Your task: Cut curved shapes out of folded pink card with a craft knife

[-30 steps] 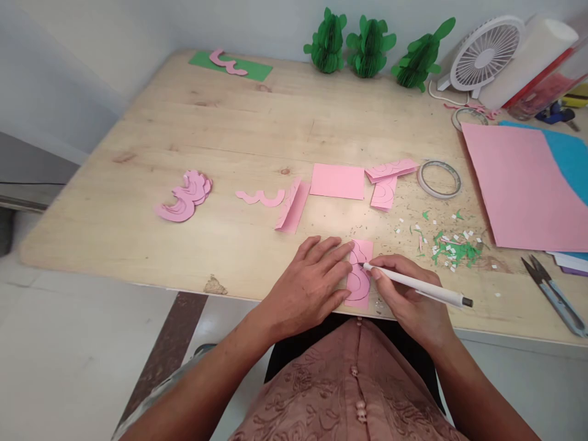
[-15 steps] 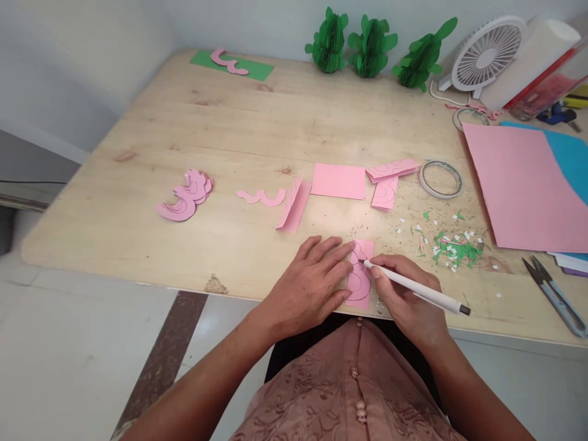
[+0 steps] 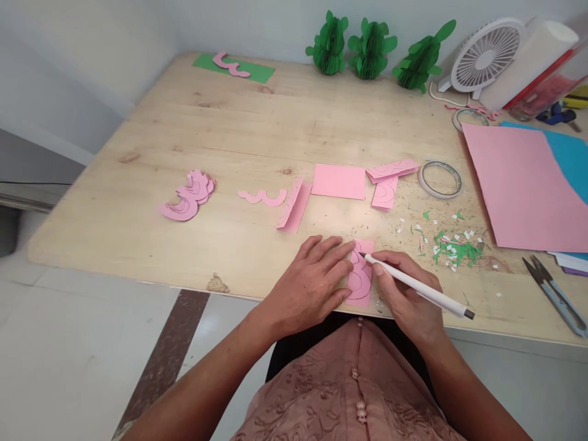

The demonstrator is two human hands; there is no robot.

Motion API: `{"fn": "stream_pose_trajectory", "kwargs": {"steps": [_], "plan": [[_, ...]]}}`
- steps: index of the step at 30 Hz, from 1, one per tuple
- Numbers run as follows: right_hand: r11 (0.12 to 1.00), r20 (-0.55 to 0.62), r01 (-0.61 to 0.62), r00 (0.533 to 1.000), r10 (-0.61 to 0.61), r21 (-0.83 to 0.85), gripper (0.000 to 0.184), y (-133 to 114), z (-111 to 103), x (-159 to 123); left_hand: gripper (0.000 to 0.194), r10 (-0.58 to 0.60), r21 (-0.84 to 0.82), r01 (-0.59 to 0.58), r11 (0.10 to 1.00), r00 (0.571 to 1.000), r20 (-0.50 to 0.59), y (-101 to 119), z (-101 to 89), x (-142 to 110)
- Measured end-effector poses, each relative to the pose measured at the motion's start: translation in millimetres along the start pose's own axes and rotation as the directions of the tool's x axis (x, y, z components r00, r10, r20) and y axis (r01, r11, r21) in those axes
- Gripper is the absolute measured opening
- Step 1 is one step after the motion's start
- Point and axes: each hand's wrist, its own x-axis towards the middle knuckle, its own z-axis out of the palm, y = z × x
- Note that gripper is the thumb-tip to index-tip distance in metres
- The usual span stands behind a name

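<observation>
A small pink paper piece with curved dark outlines lies at the table's front edge. My left hand rests flat with fingers stretched out, their tips on the paper's left side. In my right hand is a white pen, its tip on or just over the upper part of the paper. Beyond my hands lie a folded pink paper, a pink paper rectangle, two folded pieces with drawn curves and a wavy pink cut-out.
Stacked pink cut-outs lie at left. On the right are a tape roll, green and white scraps, thread snips and pink sheets. Green paper figures and a white fan stand at the back.
The pen tip has moved slightly up the pink paper, leaving the drawn outline lower down in view. My left hand stays in place. The view has shifted slightly.
</observation>
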Motion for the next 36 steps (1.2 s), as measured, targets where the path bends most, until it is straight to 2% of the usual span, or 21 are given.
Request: {"fn": "stream_pose_trajectory", "kwargs": {"steps": [5, 12, 20, 26, 33, 36], "plan": [[1.000, -0.007, 0.002, 1.000, -0.002, 0.030, 0.013, 0.5, -5.5, -10.4, 0.021, -0.003, 0.001, 0.003, 1.000, 1.000, 0.004, -0.3, 0.7, -0.3], [0.978, 0.052, 0.196, 0.980, -0.193, -0.069, 0.017, -1.2, -6.5, -25.9, 0.023, -0.001, -0.004, 0.001, 1.000, 1.000, 0.002, -0.9, 2.5, -0.5], [0.920, 0.094, 0.370, 0.928, -0.360, -0.132, 0.029, 6.8, -0.5, -32.5, 0.023, -0.002, -0.010, 0.002, 1.000, 1.000, 0.011, -0.5, 1.7, 0.1], [0.890, 0.075, 0.402, 0.916, -0.395, -0.214, 0.027, 8.6, 1.8, -35.0, 0.023, -0.002, -0.019, 0.002, 1.000, 1.000, -0.001, -1.0, 2.5, -0.5], [0.864, 0.071, 0.444, 0.895, -0.440, -0.237, 0.028, 13.0, 3.0, -36.1, 0.024, -0.001, -0.025, 0.001, 1.000, 1.000, 0.001, -1.4, 2.2, -1.1], [0.885, 0.071, 0.415, 0.910, -0.409, -0.210, 0.028, 12.4, 1.9, -35.9, 0.024, 0.006, -0.022, -0.006, 1.000, 1.000, -0.001, -1.4, 1.6, -1.0]]}}
